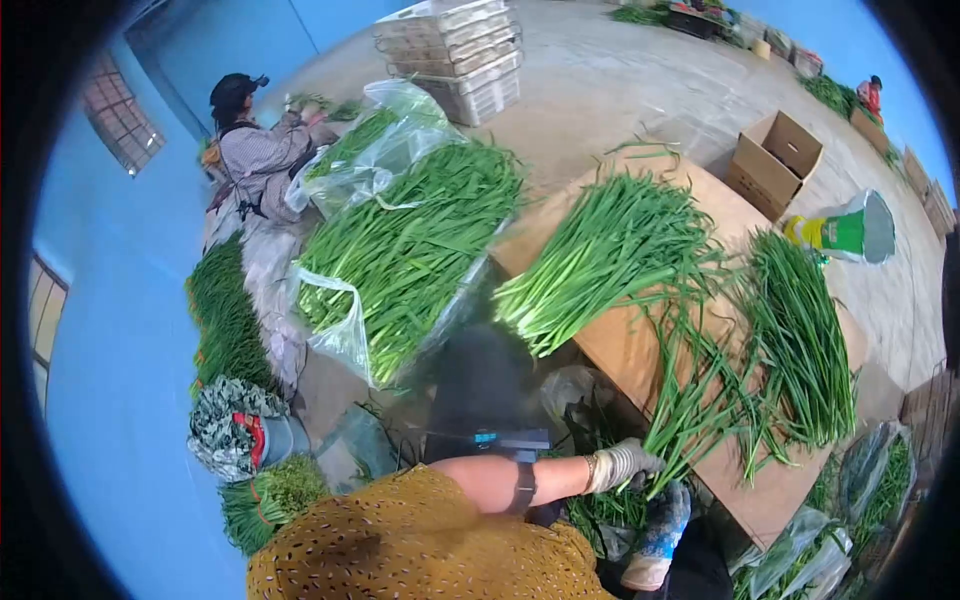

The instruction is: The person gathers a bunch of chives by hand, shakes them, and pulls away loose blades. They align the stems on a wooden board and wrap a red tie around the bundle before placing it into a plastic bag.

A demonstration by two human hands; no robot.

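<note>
My left hand point(625, 466), in a pale grey glove, is closed round the lower ends of some loose green stalks point(690, 425) at the board's near edge. Just below it, my right hand point(662, 530), in a white and blue glove, has its fingers pressed together at the stalk ends. The leafy tops trail over the brown board point(625, 345). On this board lie a large pile of green stalks with pale ends point(610, 250) and, to the right, a darker green bundle point(800, 340).
Left of the board, a plastic bag point(345, 320) holds more greens. A co-worker point(255, 160) sits beyond it. Stacked crates point(485, 90), a cardboard box point(765, 175) and a green bucket point(845, 235) stand behind. Bagged greens point(880, 475) lie at the lower right.
</note>
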